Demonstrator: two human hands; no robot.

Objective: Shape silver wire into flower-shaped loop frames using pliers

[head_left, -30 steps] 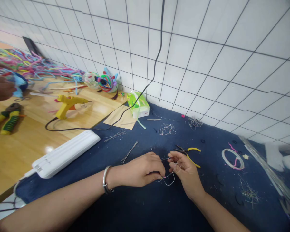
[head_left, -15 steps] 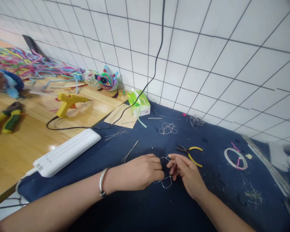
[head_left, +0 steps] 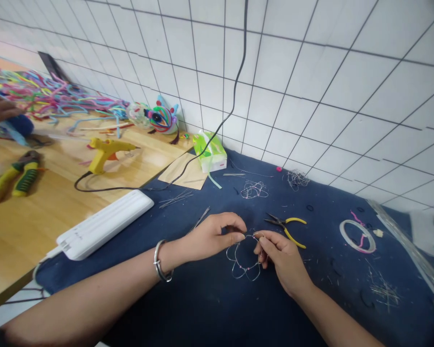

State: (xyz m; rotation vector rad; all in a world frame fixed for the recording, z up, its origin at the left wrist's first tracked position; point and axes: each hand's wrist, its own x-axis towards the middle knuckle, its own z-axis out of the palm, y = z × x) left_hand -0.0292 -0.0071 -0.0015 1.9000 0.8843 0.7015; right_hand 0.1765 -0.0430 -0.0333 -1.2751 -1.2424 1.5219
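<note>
A thin wire ring with petal-like loops and small pink beads (head_left: 243, 267) hangs between my hands over the dark blue cloth. My left hand (head_left: 217, 233), with a silver bangle at the wrist, pinches the top left of the ring between thumb and fingertips. On the other side my right hand (head_left: 280, 255) grips the ring's right edge with bent fingers. Just beyond my right hand lie open pliers with yellow handles (head_left: 292, 231). A similar wire flower shape (head_left: 254, 190) rests farther back on the cloth.
A white power strip (head_left: 106, 224), a yellow glue gun (head_left: 104, 152) and green-yellow pliers (head_left: 18, 176) lie left. Behind are a tissue pack (head_left: 213, 156) and tangled wire (head_left: 297, 179). A tape-like ring (head_left: 358, 236) lies right. Another person's hand (head_left: 0, 108) is at far left.
My left hand has turned and its fingers have risen to the ring's top, so more of the wire loops show. The other person's hand at far left has shifted.
</note>
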